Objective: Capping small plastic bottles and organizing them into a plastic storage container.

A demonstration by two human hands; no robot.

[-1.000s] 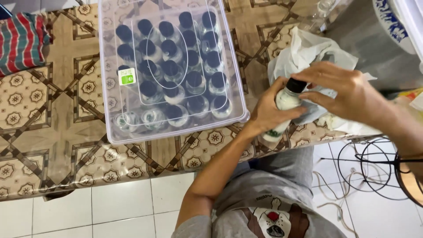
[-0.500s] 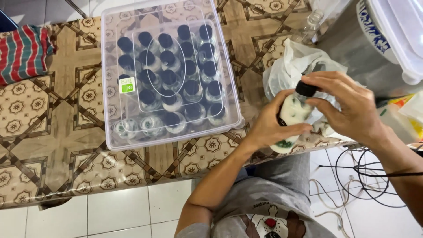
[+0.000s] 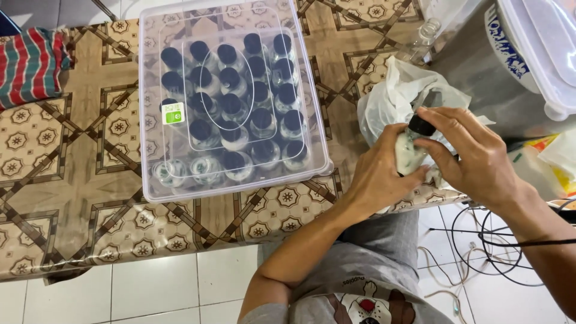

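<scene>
My left hand (image 3: 375, 180) wraps around the body of a small clear bottle (image 3: 408, 153) filled with whitish liquid. My right hand (image 3: 474, 156) pinches the bottle's black cap (image 3: 422, 126) from above. Both hands hover over the table's near right edge, in front of a white plastic bag (image 3: 399, 96). Left of my hands lies a clear lidded plastic box (image 3: 231, 99) packed with several black-capped bottles.
The table wears a brown patterned cloth (image 3: 78, 180). A striped red and green cloth (image 3: 30, 66) lies at the far left. A large metal pot (image 3: 480, 78) with a white lid (image 3: 546, 48) stands at the right. Cables (image 3: 480, 246) trail on the white tiled floor.
My hands and the bottle have stayed near the bag, shifting slightly; the right hand's fingers have turned on the cap. The view has drifted a little.
</scene>
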